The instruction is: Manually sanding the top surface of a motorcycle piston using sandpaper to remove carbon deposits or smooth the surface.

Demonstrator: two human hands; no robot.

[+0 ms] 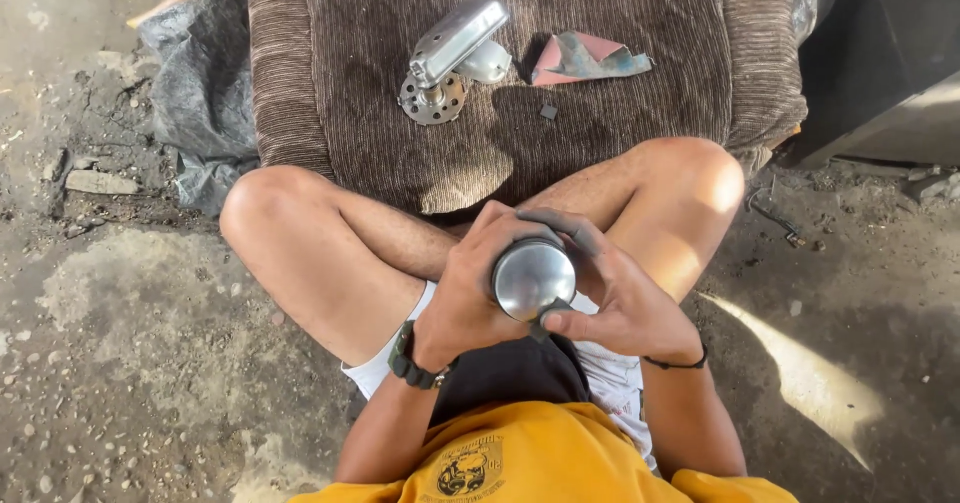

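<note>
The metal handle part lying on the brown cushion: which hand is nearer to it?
Left. The left hand is nearer the metal handle part; the right hand sits farther right. Both clasp the round metal knob.

Single head-worn camera looks steeply down, close above the lap

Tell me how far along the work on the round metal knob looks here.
Done: cannot tell. In hand: both hands, left hand and right hand, grip the round metal knob over the lap. Left: the metal lever handle, a small dark piece and a crumpled rag lie untouched on the brown cushion.
</note>
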